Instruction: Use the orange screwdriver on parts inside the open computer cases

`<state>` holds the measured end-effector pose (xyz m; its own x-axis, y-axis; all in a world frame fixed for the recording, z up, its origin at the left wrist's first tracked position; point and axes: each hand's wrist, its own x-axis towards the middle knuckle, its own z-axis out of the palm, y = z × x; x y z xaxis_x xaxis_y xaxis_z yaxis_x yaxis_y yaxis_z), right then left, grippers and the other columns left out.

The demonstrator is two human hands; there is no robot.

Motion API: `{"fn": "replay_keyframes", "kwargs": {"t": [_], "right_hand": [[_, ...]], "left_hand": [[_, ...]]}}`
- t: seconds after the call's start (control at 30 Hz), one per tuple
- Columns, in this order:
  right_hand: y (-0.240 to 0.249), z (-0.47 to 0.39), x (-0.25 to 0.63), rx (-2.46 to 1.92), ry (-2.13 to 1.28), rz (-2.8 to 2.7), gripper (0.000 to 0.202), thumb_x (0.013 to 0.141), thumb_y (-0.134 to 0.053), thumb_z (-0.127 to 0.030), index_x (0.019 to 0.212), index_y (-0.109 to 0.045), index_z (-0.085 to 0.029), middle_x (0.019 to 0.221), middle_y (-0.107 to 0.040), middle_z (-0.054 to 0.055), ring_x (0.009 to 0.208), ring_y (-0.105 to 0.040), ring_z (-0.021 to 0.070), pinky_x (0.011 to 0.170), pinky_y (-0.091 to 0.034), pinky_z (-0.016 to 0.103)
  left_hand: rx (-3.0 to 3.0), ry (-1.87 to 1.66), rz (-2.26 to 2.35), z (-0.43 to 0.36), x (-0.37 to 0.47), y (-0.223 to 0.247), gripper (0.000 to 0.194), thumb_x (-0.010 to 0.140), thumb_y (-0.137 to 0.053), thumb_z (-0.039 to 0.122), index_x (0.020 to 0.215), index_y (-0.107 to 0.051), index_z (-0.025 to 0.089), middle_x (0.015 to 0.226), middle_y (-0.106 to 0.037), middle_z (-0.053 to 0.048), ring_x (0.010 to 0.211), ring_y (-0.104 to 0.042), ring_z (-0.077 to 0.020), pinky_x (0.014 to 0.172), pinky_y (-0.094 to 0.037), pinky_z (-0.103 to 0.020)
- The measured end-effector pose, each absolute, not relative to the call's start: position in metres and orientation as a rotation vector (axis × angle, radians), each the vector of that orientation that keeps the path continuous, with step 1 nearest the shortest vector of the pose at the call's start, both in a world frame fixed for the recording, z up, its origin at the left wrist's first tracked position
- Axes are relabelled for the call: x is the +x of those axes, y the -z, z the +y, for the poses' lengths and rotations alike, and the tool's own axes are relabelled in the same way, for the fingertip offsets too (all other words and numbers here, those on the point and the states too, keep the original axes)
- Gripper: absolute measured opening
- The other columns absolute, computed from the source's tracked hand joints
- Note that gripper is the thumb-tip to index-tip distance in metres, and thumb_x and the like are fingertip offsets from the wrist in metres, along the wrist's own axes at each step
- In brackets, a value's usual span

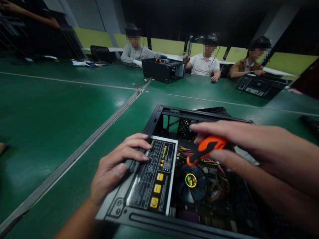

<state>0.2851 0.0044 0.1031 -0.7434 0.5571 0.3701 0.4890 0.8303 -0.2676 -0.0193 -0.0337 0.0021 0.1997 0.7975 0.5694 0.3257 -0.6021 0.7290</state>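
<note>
An open black computer case (159, 113) lies on the green table in front of me. In its left part sits a power supply (154, 176) with a black and yellow label. My left hand (119, 162) rests on the case's left edge, its fingertips on the power supply and its fingers apart. Above the case, my right hand (236, 142) holds an orange and black screwdriver (209, 147) between thumb and fingers. Under it are a round fan (191, 181) and bundles of coloured wires (220, 176). The screwdriver's shaft cannot be made out.
Across the green table (62, 109), three people sit by two more black cases (159, 71) (259, 86). A metal strip (92, 139) runs diagonally over the tabletop. Loose cables (144, 81) lie near the first case. Another person's arms show at the upper left.
</note>
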Motion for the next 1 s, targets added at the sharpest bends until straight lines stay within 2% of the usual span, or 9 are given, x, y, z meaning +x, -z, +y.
{"fn": "replay_keyframes", "kwargs": {"t": [0.1,0.27,0.67,0.87,1.0], "right_hand": [[-0.103,0.016,0.282,-0.83,-0.159,-2.588,0.039,0.098,-0.05,-0.024,0.136,-0.056,-0.025,0.135,-0.063,0.004,0.122,-0.06,0.0284,0.104,-0.052,0.045],[-0.091,0.021,0.271,-0.821,-0.188,-2.672,0.038,0.098,-0.048,-0.02,0.136,-0.054,-0.019,0.136,-0.062,0.005,0.124,-0.058,0.021,0.105,-0.05,0.038],[-0.086,0.022,0.266,-0.793,-0.329,-2.747,0.038,0.098,-0.047,-0.018,0.136,-0.053,-0.016,0.132,-0.063,0.008,0.122,-0.058,0.0192,0.106,-0.047,0.036],[-0.087,0.021,0.265,-0.776,-0.237,-2.712,0.037,0.099,-0.046,-0.02,0.136,-0.054,-0.017,0.133,-0.063,0.009,0.122,-0.059,0.0213,0.105,-0.049,0.039],[-0.089,0.022,0.268,-0.768,-0.244,-2.739,0.037,0.1,-0.046,-0.021,0.136,-0.053,-0.017,0.134,-0.063,0.007,0.122,-0.058,0.0195,0.105,-0.049,0.036]], "left_hand": [[2.033,-1.397,1.026,-0.034,-0.02,-0.002,0.035,0.091,-0.05,0.047,0.09,-0.075,0.022,0.107,-0.073,-0.011,0.12,-0.057,-0.035,0.107,-0.042,-0.054],[2.041,-1.408,1.01,-0.033,-0.018,-0.003,0.034,0.091,-0.051,0.048,0.09,-0.075,0.023,0.105,-0.074,-0.01,0.119,-0.057,-0.0342,0.105,-0.044,-0.051],[2.053,-1.394,1.013,-0.034,-0.02,-0.001,0.033,0.091,-0.051,0.048,0.093,-0.074,0.024,0.107,-0.073,-0.009,0.119,-0.056,-0.0345,0.105,-0.044,-0.053],[2.037,-1.426,1.0,-0.034,-0.017,-0.002,0.034,0.091,-0.052,0.048,0.091,-0.075,0.023,0.104,-0.073,-0.01,0.117,-0.058,-0.0331,0.105,-0.044,-0.05],[2.04,-1.431,0.991,-0.033,-0.017,-0.004,0.034,0.092,-0.052,0.048,0.091,-0.075,0.023,0.104,-0.073,-0.01,0.116,-0.058,-0.0326,0.105,-0.044,-0.049]]}}
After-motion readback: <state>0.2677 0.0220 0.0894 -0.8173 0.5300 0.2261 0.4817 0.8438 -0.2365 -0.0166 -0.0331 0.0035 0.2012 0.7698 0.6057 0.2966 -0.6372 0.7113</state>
